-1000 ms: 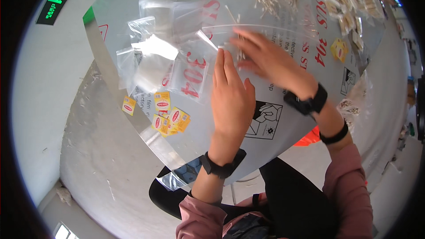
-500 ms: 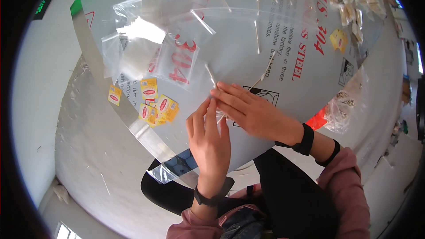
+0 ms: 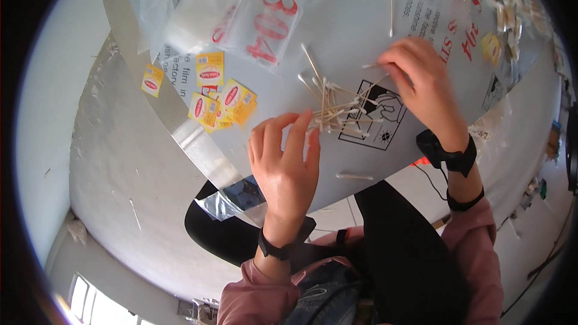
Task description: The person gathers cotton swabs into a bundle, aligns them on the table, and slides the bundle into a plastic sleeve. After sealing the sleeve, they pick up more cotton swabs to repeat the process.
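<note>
A loose heap of cotton swabs (image 3: 337, 105) lies crisscrossed on the film-covered table, in front of my two hands. My left hand (image 3: 284, 159) is at the heap's left edge, its fingers curved and its thumb apart from the forefinger. Whether its fingertips touch the nearest swabs is hard to tell. To the right of the heap, my right hand (image 3: 421, 78) pinches a cotton swab (image 3: 368, 66) between thumb and forefinger, its white tip pointing left. One single swab (image 3: 355, 176) rests near the table's front edge, and another swab (image 3: 392, 12) lies farther back.
Small yellow printed cards (image 3: 238, 97) lie left of the heap. Behind them are clear plastic bags (image 3: 205, 30). At the far right stand bundled swabs (image 3: 509, 18) beside a yellow cutout card (image 3: 491, 48). The metal-edged table (image 3: 201, 147) curves along the left.
My hands have drawn apart: the right went up and right with a swab, the left slightly lower. The swab heap they covered now shows spread out. The view has shifted too.
</note>
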A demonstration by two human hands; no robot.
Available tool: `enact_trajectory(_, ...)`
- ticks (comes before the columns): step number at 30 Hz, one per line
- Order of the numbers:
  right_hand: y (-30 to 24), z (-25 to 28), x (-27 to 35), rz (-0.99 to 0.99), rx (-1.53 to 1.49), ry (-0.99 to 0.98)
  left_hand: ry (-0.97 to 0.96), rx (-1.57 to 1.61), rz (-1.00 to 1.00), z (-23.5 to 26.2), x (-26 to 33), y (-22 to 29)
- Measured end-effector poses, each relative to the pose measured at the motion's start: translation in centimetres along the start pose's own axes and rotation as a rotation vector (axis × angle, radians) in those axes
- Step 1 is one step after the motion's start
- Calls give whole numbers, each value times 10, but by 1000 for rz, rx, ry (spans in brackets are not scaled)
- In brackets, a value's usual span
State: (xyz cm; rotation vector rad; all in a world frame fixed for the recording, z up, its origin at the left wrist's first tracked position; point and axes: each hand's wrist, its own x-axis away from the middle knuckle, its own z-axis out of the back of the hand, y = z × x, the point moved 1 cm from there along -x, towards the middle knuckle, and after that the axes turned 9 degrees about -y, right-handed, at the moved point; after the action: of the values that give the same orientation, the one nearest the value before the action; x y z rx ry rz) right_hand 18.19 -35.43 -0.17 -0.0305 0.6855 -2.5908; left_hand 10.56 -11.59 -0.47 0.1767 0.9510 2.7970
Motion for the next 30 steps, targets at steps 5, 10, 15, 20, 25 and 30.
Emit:
enact_trajectory(5,-22,-8,4,-28,-99,-62,-335,229,-213,11,27,18)
enact_trajectory(10,-34,-1,14,-59,-180,-115,-408,151,-339,-12,49,0)
enact_trajectory(15,-48,-7,19,-48,-256,-152,-145,47,-201,-12,21,4)
enact_trajectory(20,-57,-8,11,-105,-207,-168,64,-11,-31,-5,-3,14)
enact_trajectory(25,-51,-13,-4,101,-88,-218,-26,65,-123,-9,-12,9)
enact_trajectory(30,-50,-29,-18,213,18,-196,37,69,-172,-18,-13,6)
